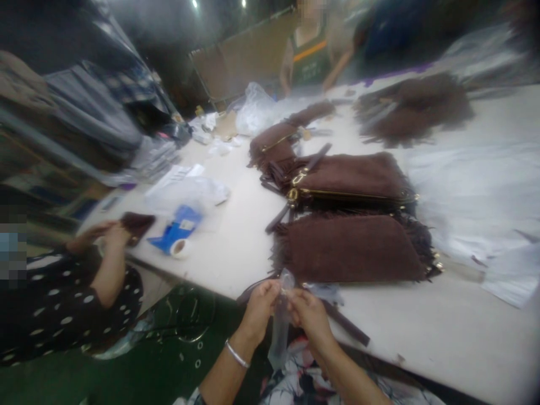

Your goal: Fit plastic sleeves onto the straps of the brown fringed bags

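At the table's front edge, my left hand point(258, 308) and my right hand point(311, 316) are close together, fingers pinched on a narrow clear plastic sleeve point(278, 340). The sleeve hangs down between my wrists, and its upper end sticks up past my fingertips. Anything small inside my pinches is too blurred to make out. Just beyond my hands lies a dark brown fringed bag point(354, 247). Behind that one rests another brown bag point(354, 179) with a gold zip and rings. A brown strap point(346, 325) runs along the table edge beside my right hand.
A co-worker in polka-dot sleeves point(63, 309) handles a small brown piece point(137, 225) at left. Nearby lie a blue object point(185, 219) and a tape roll point(180, 248). More brown pieces point(422, 107), clear plastic point(255, 109) and white sheets point(472, 197) lie farther off.
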The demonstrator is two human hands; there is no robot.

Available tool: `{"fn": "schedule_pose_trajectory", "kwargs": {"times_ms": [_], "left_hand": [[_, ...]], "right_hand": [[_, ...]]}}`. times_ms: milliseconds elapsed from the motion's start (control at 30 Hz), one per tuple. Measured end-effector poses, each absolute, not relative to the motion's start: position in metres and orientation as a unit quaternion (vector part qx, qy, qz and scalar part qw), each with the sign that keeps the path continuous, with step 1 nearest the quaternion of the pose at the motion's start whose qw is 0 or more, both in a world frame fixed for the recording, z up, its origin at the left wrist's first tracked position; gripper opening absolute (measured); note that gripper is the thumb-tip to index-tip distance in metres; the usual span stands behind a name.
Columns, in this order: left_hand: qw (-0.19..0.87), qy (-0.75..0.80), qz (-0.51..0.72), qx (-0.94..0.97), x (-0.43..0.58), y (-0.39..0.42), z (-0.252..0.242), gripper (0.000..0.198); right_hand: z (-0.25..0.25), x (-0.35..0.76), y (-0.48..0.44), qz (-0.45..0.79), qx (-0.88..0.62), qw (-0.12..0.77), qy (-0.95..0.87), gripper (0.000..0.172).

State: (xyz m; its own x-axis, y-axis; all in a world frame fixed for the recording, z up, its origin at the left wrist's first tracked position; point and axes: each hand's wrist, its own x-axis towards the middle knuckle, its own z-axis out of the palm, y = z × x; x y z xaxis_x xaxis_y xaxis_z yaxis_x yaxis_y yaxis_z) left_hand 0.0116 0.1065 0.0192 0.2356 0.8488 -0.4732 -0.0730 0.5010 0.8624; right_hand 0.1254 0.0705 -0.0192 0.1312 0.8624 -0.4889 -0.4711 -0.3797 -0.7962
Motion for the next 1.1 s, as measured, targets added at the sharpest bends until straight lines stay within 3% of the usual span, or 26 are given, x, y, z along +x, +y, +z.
{"fn": "schedule_pose_trajectory", "kwargs": {"times_ms": [467,600,767,900,1100], "left_hand": [[0.533,0.638,0.395,0.391,0.024,0.106,0.006,0.018],[0.477,0.647,0.413,0.428,0.033,0.1,0.004,0.009],[0.449,0.625,0.394,0.503,0.034,0.093,0.006,0.011],[0.455,0.604,0.373,0.538,0.026,0.09,0.009,0.013],[0.544,0.573,0.362,0.495,0.018,0.089,0.011,0.018]], "right_hand": [[-0.01,0.125,0.063,0.474,-0.665,0.475,-0.33,0.033],[-0.006,0.124,0.064,0.464,-0.673,0.469,-0.334,0.033],[-0.002,0.126,0.059,0.465,-0.654,0.475,-0.361,0.035],[0.002,0.128,0.055,0.46,-0.644,0.492,-0.363,0.031],[-0.004,0.123,0.058,0.51,-0.623,0.526,-0.276,0.021]]}}
